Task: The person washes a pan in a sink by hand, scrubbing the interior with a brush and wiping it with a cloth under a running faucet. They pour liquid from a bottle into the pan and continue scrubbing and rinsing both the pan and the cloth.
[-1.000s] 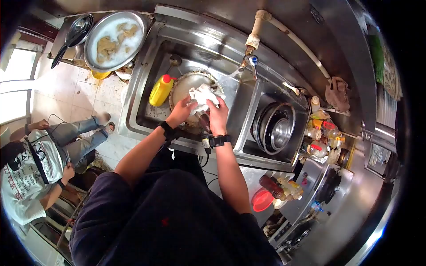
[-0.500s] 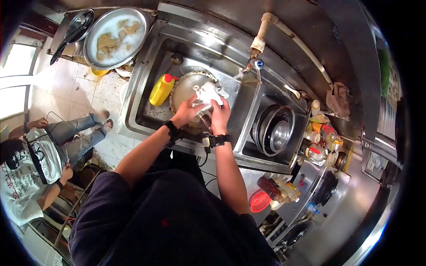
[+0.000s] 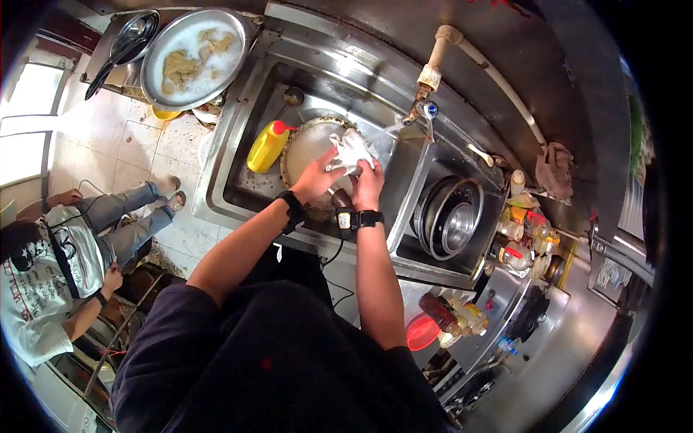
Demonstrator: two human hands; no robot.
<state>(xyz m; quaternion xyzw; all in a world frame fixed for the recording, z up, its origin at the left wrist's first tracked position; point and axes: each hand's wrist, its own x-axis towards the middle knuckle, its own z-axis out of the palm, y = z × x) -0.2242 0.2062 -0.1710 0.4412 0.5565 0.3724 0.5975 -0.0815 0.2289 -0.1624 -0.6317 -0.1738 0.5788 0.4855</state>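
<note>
A crumpled white cloth (image 3: pixel 351 149) is held between my two hands above the sink basin (image 3: pixel 242 189). My left hand (image 3: pixel 317 178) grips its left side, and the fingers of my right hand (image 3: pixel 368 185) are closed on its lower right edge. Under the cloth lies a wide round pan (image 3: pixel 303 148) with a stained rim, partly covered by my hands. To the left of the pan stands a yellow bottle (image 3: pixel 266 147) with a red cap. A ladle (image 3: pixel 292 97) rests behind it. A dark handle-like piece (image 3: pixel 341 199) shows between my wrists.
A tap (image 3: pixel 424 110) juts over the sink, with a whitish blur like water at its spout. Nested metal bowls (image 3: pixel 457 220) fill the right basin. A round basin of suds (image 3: pixel 191 59) with tan cloths sits back left. A person (image 3: pixel 54 267) is at the left; bottles (image 3: pixel 516 249) stand right.
Both hands have shifted slightly right with the white cloth, which is now bunched differently and hangs more to the right. The whole view has shifted a little.
</note>
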